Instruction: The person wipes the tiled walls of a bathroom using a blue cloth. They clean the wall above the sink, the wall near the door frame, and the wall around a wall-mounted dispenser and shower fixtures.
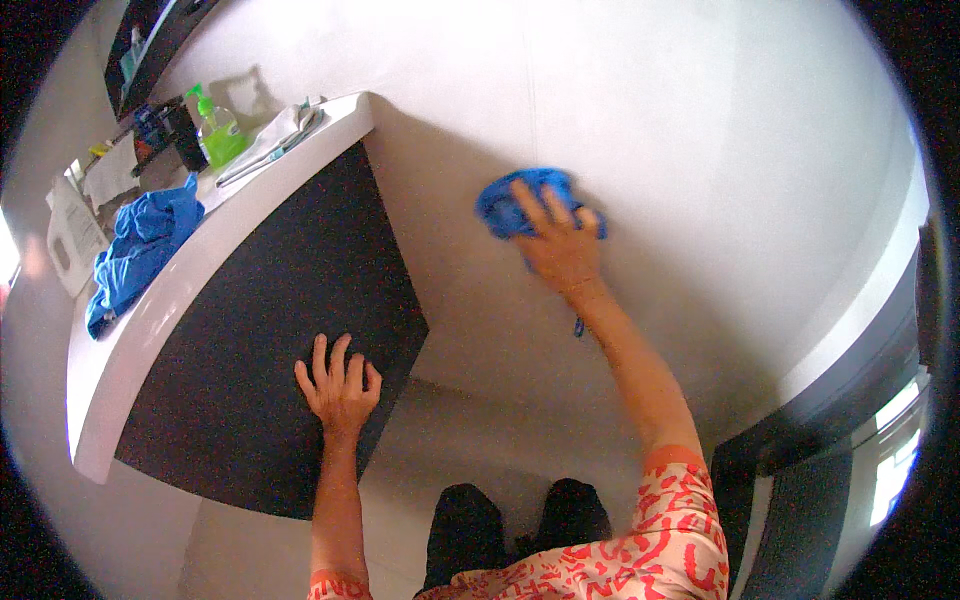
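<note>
A crumpled blue cloth (497, 208) lies against the white wall (680, 120), pressed there under the fingers of my right hand (565, 250). A short blue end hangs below my right wrist. My left hand (342, 395) is spread over the dark side panel (250, 330) of a counter, fingers apart and holding nothing. Its palm is turned away from view, and it appears to rest on the panel.
On the white countertop (190, 275) lie another blue cloth (145, 245) and a folded pale cloth (270, 145). A green soap pump bottle (222, 140) and a white jug (75, 235) stand there too. A dark-framed mirror (150, 50) hangs above. A dark frame (800, 410) is at right.
</note>
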Tool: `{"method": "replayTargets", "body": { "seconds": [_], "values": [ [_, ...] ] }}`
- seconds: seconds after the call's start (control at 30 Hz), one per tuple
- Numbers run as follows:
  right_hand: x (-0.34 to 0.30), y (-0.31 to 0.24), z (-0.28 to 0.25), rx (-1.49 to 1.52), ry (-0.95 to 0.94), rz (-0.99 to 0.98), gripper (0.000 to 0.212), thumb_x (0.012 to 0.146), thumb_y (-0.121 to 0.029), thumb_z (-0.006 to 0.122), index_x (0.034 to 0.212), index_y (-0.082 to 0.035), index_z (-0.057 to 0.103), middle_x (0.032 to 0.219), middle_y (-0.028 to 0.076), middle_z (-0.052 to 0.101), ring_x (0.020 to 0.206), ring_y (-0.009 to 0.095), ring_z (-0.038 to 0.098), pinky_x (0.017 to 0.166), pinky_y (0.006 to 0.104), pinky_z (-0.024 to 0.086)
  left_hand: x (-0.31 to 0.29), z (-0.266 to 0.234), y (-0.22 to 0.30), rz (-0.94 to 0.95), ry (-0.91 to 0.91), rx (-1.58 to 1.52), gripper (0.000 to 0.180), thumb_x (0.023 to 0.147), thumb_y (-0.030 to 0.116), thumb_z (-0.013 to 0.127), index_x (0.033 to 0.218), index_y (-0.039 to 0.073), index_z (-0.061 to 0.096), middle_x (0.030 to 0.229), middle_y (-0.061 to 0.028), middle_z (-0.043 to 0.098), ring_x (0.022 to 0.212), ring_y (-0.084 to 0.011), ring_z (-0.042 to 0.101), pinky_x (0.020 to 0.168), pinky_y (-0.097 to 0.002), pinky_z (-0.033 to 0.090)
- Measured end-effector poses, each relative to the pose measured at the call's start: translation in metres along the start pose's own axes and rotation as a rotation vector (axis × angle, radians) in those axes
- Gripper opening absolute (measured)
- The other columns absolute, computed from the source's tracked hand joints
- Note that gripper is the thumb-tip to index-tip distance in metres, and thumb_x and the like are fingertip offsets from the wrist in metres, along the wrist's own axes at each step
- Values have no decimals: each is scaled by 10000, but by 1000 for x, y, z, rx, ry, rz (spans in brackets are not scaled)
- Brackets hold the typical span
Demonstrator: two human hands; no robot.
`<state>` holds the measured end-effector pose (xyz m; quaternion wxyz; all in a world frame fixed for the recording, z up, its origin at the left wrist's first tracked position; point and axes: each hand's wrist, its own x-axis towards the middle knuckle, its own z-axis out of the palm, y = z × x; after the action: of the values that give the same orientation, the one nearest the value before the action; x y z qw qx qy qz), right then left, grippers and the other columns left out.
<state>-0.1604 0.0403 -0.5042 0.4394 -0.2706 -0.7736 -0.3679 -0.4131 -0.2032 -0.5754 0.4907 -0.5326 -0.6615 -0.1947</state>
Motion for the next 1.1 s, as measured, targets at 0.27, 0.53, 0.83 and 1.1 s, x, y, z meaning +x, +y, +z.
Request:
{"method": "replayTargets", "body": {
  "seconds": [0.27,0.53,0.83,1.1],
  "values": [
    [14,66,-33,-16,86,508,488,768,-295,651,1237,-334,521,1295,34,486,1091,287,449,857,551,331,-8,11,8,14,-74,-83,199,670,305,630,737,118,631,1137,-53,581,1175,-308,444,911,-574,304],
    [20,35,-24,-337,150,124,287,885,-277,508,1155,-375,503,1449,-72,303,1265,263,319,881,503,304,-8,5,35,45,-45,-153,229,732,321,610,821,111,629,1181,-65,568,1234,-283,415,953,-549,296],
    [20,69,-44,-589,71,90,286,905,-254,465,1172,-356,469,1467,-26,279,1252,242,353,870,515,326,2,47,6,89,-86,-224,209,712,289,608,781,94,638,1192,-84,552,1240,-313,386,958,-571,292],
    [-21,116,-47,-733,-163,347,447,849,-362,572,1280,-379,454,1309,66,465,1235,304,323,801,509,337,18,92,-42,71,-52,-268,164,674,231,607,732,77,606,1146,-79,556,1198,-333,417,952,-607,271]
  ]
}}
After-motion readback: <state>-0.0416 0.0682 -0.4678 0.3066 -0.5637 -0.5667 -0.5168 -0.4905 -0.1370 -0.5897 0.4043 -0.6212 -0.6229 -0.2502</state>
